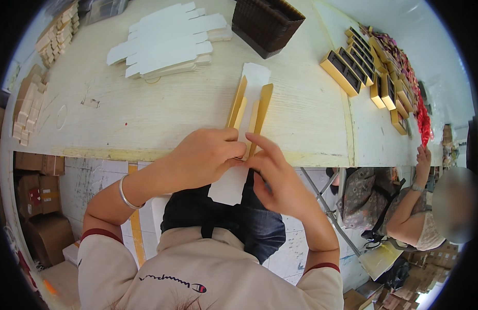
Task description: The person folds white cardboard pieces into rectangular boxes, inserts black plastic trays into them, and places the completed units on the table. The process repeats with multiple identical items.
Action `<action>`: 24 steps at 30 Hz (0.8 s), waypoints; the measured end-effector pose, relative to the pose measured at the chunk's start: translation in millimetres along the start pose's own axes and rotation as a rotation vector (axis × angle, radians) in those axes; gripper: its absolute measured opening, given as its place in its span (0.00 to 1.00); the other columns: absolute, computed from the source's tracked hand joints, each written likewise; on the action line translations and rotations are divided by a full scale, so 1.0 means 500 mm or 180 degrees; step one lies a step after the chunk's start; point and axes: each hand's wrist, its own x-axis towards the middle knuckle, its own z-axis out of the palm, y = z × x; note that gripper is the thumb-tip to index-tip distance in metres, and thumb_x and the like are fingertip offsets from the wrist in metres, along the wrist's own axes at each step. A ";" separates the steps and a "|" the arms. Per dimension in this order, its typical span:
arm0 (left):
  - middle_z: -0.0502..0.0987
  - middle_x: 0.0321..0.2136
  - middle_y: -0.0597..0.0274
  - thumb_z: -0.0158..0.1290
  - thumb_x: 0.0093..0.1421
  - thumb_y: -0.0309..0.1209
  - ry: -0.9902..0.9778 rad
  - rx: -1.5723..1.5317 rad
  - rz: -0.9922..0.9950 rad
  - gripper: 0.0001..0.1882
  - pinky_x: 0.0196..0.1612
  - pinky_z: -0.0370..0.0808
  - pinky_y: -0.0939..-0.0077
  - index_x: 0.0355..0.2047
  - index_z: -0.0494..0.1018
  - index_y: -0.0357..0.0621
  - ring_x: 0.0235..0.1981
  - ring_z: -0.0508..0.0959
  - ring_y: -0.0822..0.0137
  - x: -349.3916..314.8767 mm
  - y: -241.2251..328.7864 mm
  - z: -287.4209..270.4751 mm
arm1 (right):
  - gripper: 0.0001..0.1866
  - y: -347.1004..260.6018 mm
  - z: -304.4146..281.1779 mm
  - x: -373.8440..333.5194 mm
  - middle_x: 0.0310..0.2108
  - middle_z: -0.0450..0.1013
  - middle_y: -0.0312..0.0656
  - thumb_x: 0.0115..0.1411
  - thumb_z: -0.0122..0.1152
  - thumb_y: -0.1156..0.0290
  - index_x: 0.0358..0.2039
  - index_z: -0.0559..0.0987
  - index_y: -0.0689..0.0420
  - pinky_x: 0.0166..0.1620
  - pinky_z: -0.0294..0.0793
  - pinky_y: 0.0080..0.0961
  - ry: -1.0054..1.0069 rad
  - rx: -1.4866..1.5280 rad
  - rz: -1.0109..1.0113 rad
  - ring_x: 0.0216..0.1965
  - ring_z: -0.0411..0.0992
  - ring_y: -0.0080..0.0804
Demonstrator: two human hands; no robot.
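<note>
A partly folded gold-and-white carton (248,124) lies at the table's front edge, its white inside facing up. Two gold side walls stand up from it, and a white end flap stretches away on the tabletop. Toward my lap another white flap (228,185) hangs past the edge. My left hand (210,155) is closed, pinching the carton's near end with fingertips and thumb. On the other side my right hand (275,173) grips the near right corner, index finger against the right wall. The fingers partly hide the near corners.
Flat white carton blanks (169,39) lie stacked beyond my left hand. A dark brown woven basket (265,26) stands at the back. Gold boxes with dark insides (347,72) stand to the right. A co-worker's hand (424,157) touches red material (424,124).
</note>
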 end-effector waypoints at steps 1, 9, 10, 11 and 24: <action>0.69 0.23 0.57 0.59 0.50 0.24 -0.0031 0.0020 -0.0009 0.06 0.26 0.69 0.65 0.27 0.72 0.39 0.25 0.72 0.55 0.005 0.005 -0.002 | 0.20 0.005 0.004 -0.009 0.54 0.65 0.58 0.45 0.61 0.85 0.42 0.72 0.63 0.44 0.73 0.34 0.0116 -0.0496 -0.0315 0.41 0.72 0.51; 0.74 0.31 0.58 0.50 0.63 0.29 -0.0683 -0.1921 -0.1095 0.08 0.31 0.72 0.74 0.40 0.68 0.39 0.27 0.74 0.66 0.018 0.018 -0.045 | 0.20 0.060 0.049 -0.032 0.46 0.74 0.53 0.42 0.64 0.83 0.39 0.74 0.63 0.43 0.74 0.34 0.1120 -0.0474 -0.0596 0.36 0.74 0.44; 0.75 0.33 0.58 0.47 0.65 0.31 -0.0929 -0.2700 -0.1580 0.09 0.31 0.72 0.76 0.43 0.67 0.39 0.27 0.74 0.69 0.020 0.022 -0.060 | 0.15 0.051 0.050 -0.014 0.40 0.76 0.48 0.49 0.63 0.83 0.38 0.74 0.62 0.36 0.75 0.29 0.1296 -0.0364 -0.0586 0.32 0.75 0.36; 0.74 0.32 0.57 0.46 0.66 0.33 -0.0787 -0.2379 -0.1263 0.11 0.33 0.72 0.74 0.44 0.66 0.39 0.27 0.73 0.67 0.014 0.019 -0.056 | 0.13 0.044 0.051 -0.010 0.37 0.75 0.46 0.51 0.63 0.84 0.38 0.74 0.62 0.34 0.74 0.26 0.1358 0.0000 -0.0356 0.31 0.74 0.33; 0.74 0.33 0.53 0.44 0.64 0.21 0.0695 -0.0736 -0.0487 0.05 0.33 0.70 0.70 0.40 0.66 0.39 0.28 0.73 0.56 0.009 0.013 0.018 | 0.16 0.026 0.055 -0.002 0.55 0.58 0.53 0.51 0.67 0.82 0.41 0.75 0.64 0.26 0.67 0.25 0.1244 -0.0058 0.0119 0.19 0.63 0.27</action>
